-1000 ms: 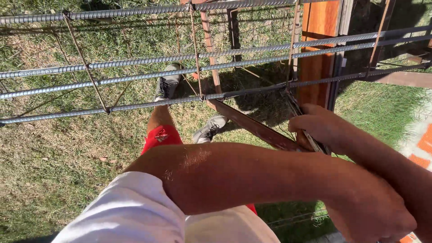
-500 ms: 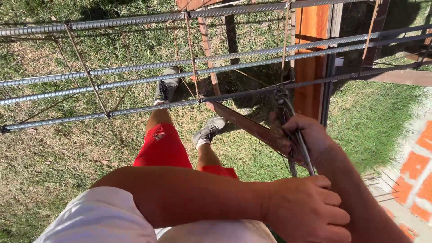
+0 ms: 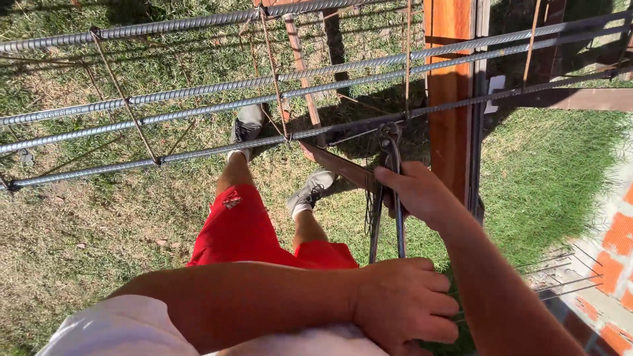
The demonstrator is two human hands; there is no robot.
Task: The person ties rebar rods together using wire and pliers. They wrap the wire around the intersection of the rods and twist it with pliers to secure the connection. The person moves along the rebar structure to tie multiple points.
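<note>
Now the right hand (image 3: pixel 419 194) has risen, gripping the pincers (image 3: pixel 390 191) at the rebar (image 3: pixel 217 148); the left hand (image 3: pixel 405 303) has dropped, curled and apparently empty.

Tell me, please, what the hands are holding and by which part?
The right hand grips long-handled pincers partway up the handles; the left hand closes on the handle ends. The tool's head sits at the rebar.
</note>
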